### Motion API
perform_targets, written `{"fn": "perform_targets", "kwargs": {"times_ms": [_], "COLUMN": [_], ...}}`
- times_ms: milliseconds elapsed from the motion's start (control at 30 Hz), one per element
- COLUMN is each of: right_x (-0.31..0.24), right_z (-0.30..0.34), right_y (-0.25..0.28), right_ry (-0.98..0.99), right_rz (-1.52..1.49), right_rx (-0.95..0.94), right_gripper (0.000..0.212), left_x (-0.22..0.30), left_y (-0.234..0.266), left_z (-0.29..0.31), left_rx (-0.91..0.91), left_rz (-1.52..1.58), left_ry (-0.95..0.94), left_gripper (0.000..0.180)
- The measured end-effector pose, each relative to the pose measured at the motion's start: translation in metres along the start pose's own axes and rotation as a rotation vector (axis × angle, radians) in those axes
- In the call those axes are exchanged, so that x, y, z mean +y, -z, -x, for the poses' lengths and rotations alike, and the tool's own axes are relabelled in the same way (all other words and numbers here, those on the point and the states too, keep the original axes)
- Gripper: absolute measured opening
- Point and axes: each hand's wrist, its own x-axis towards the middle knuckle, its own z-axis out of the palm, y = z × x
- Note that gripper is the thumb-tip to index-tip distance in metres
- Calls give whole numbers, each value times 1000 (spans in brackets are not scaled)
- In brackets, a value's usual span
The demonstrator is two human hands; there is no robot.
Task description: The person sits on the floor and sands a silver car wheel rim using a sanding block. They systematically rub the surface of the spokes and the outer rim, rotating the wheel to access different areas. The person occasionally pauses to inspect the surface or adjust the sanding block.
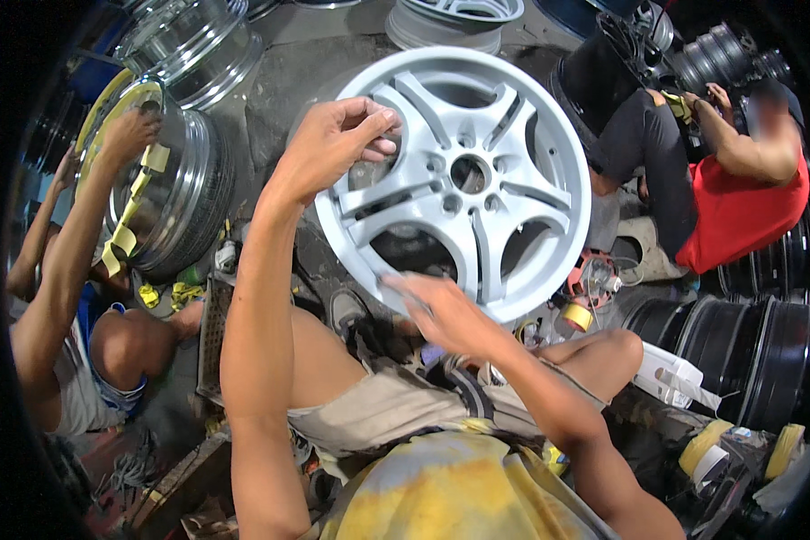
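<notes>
A pale grey alloy wheel rim [463,117] with paired spokes and a round centre hole stands tilted in front of me. Over its upper left edge is my left hand [340,144], closed with the thumb bent against the curled fingers. Whatever may be between those fingertips is too small to make out. My right hand [445,315] is at the rim's lower edge, its fingers smeared by motion. I cannot tell whether it touches the rim or holds anything.
A co-worker at left handles a shiny wheel [175,207] with yellow tape strips [124,236]. Another person in a red top [747,211] sits at right. Black rims [738,351] are stacked at lower right, near tape rolls [706,454]. A red-orange tool [589,274] lies beside my rim.
</notes>
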Motion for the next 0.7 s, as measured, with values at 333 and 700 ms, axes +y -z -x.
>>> {"fn": "perform_targets", "kwargs": {"times_ms": [333,700], "right_x": [-44,84], "right_z": [60,87], "right_y": [69,-94], "right_ry": [-246,-381], "right_rz": [-156,222], "right_rx": [-322,-307], "right_gripper": [38,33], "left_x": [-27,-37], "left_y": [2,43], "left_z": [22,33], "left_rx": [-59,422], "left_rz": [-169,-742], "left_ry": [17,-88], "left_gripper": [33,34]}}
